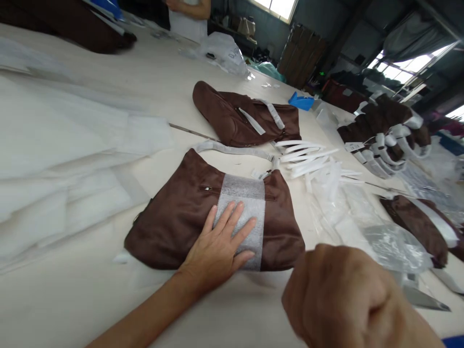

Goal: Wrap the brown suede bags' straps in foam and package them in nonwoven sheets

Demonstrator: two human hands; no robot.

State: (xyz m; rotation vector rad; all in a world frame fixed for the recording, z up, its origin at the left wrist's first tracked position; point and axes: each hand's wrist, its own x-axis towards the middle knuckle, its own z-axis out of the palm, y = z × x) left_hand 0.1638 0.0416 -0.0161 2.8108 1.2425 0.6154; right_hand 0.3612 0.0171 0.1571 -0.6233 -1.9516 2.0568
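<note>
The brown bag, zipped, wrapped mid-body in a grey band, lies at centre; the left hand presses it, fingers spread. The right hand, blurred, is a fist, contents hidden. A clear plastic bag at upper centre bears partly legible lettering, "D".

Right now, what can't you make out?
All in the head view:
Right hand: blurred; its curled fingers hide whether it holds anything.
Grey band: partly hidden by the left hand.
White tag: print too small.
Far person: head cut off by the top edge.
</note>
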